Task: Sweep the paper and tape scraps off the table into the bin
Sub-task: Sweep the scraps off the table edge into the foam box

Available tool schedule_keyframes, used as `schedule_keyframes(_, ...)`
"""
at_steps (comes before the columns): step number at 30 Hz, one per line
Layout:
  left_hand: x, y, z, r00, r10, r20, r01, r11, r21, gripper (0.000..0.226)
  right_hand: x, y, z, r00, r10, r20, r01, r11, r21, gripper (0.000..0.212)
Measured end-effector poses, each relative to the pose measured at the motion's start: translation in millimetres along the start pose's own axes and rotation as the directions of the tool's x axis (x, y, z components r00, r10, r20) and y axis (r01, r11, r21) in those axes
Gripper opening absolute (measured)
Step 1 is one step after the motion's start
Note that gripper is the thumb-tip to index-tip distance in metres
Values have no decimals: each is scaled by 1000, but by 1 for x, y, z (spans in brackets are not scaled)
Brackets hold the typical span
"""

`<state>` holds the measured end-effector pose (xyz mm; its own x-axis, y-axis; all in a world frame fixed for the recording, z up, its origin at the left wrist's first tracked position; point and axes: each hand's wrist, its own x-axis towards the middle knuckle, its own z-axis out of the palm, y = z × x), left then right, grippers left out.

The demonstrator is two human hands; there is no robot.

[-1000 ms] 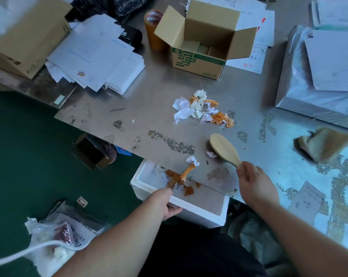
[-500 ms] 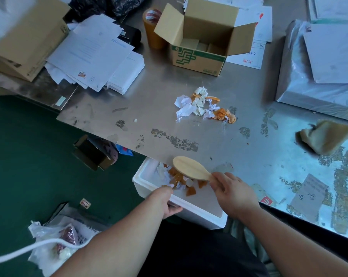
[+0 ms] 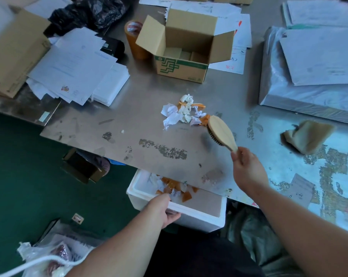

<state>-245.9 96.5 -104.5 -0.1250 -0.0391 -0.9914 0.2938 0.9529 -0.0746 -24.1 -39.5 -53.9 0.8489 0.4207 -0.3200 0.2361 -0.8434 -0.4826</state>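
Note:
A heap of crumpled white paper and orange tape scraps (image 3: 184, 112) lies in the middle of the metal table (image 3: 141, 96). My right hand (image 3: 247, 168) grips the handle of a wooden brush (image 3: 221, 132), whose bristled head sits just right of the heap, touching its orange edge. Under the table's near edge a white foam bin (image 3: 201, 216) holds several orange and white scraps (image 3: 175, 188). My left hand (image 3: 163, 208) clasps the bin's front rim.
An open cardboard box (image 3: 187, 48) and a tape roll (image 3: 134, 39) stand behind the heap. Stacked papers (image 3: 77, 66) lie at the left, wrapped bundles (image 3: 313, 76) at the right. A beige cloth (image 3: 309, 136) rests right of the brush. Green floor lies at the left.
My right hand has swung the brush from over the bin at the table's edge back up to the right side of the scrap heap. The left hand stays on the bin.

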Motion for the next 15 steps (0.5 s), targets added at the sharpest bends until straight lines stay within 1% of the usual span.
schedule_keyframes(4,-5,1,9,1000,-9,0,9,999,-40,33,36,4,-14,998,41,-47,-42,999,-11,26)
schedule_keyframes(9,-6,3,16,999,-34,-24,32,997,-71,30,64,8,-24,998,63,-1,-63,997,-34,22)
schedule_keyframes(15,-10,4,19,997,-58,-49,54,996,-70,33,81,11,-24,999,22,50,-20,999,-35,23)
